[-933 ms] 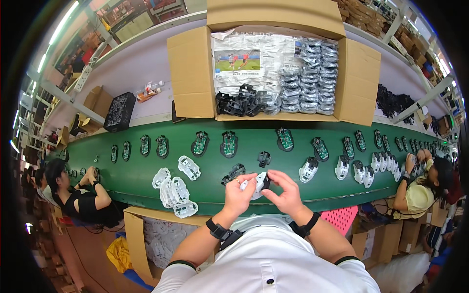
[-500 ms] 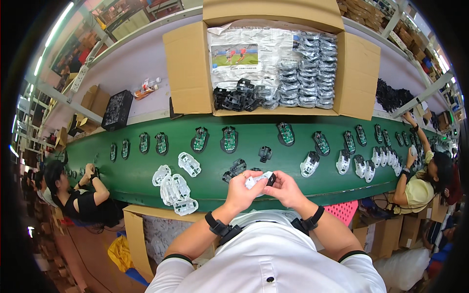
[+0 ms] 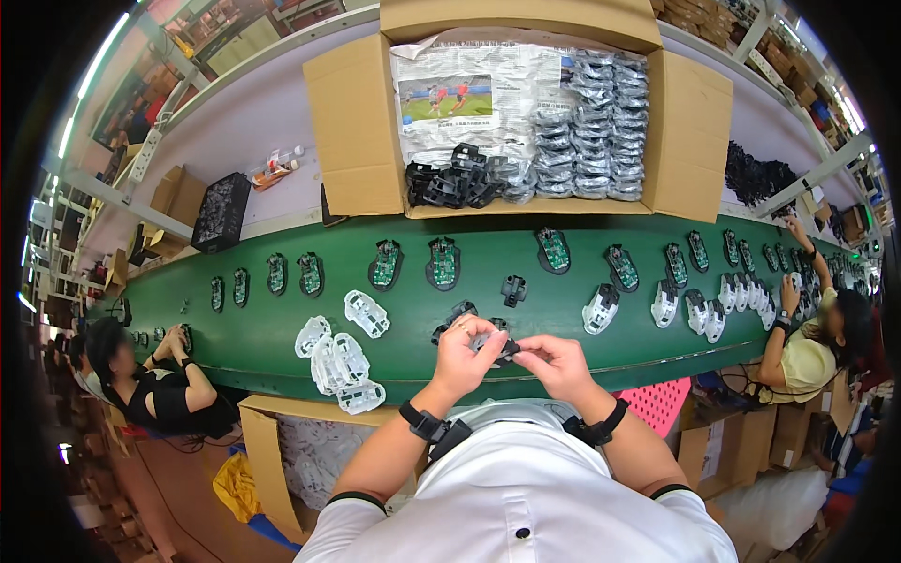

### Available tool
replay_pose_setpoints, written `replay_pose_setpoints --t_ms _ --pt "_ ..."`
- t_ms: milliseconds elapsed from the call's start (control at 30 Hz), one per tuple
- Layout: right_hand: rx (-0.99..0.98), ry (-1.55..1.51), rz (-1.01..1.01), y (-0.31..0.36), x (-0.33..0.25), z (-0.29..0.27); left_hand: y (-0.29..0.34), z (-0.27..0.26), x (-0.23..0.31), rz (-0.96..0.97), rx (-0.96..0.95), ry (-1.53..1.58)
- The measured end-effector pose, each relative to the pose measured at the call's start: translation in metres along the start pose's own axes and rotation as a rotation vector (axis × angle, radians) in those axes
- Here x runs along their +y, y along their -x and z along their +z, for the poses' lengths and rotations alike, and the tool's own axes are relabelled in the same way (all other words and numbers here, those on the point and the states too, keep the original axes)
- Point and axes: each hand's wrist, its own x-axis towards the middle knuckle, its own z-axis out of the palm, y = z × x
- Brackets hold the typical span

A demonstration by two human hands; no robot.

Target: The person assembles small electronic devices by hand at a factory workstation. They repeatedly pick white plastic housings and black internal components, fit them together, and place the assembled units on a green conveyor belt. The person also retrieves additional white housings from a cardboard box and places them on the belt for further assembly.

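Close in front of me, both hands hold a small piece whose visible side is a black plastic part [image 3: 508,346]; my fingers hide most of it. My left hand [image 3: 462,362] grips it from the left, with thumb and fingers closed. At its right edge, my right hand [image 3: 560,367] pinches with thumb and forefinger. Just beyond my left hand lie black plastic parts [image 3: 457,312], partly covered by it. A single black bracket [image 3: 513,290] sits on the green work surface [image 3: 413,324]. Left of my hands, white mouse shells [image 3: 340,364] lie in an overlapping pile.
Mouse bases with green circuit boards [image 3: 444,263] stand in a row across the surface. White-topped mice [image 3: 601,309] line the right. Beyond is an open carton [image 3: 352,131] with wrapped pieces and black parts. A co-worker [image 3: 169,389] sits left, another [image 3: 812,333] right.
The piece in my hands has turned: its white face showed before, and now mostly its black side does. My left hand has tilted upright, and my right hand has shifted slightly right.
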Motion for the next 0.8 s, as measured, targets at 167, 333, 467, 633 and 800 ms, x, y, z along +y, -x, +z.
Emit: replay_pose_setpoints --t_ms 167,333,467,633,800 --pt "-0.024 -0.099 0.135 -0.009 0.017 -0.003 -0.003 0.006 -0.004 -0.133 0.004 -0.062" --pt "0.073 0.215 0.135 -0.045 0.062 -0.051 -0.007 -0.001 -0.053 0.004 0.229 -0.245" --pt "0.331 1.057 0.185 -0.064 0.065 -0.101 -0.009 -0.072 -0.105 -0.186 0.425 -0.810" --pt "0.169 1.059 -0.252 -0.086 0.062 -0.043 -0.009 -0.107 -0.120 -0.413 0.250 -1.007" --pt "0.124 1.060 -0.210 -0.101 0.102 -0.027 -0.004 -0.110 -0.139 -0.466 0.084 -1.093"
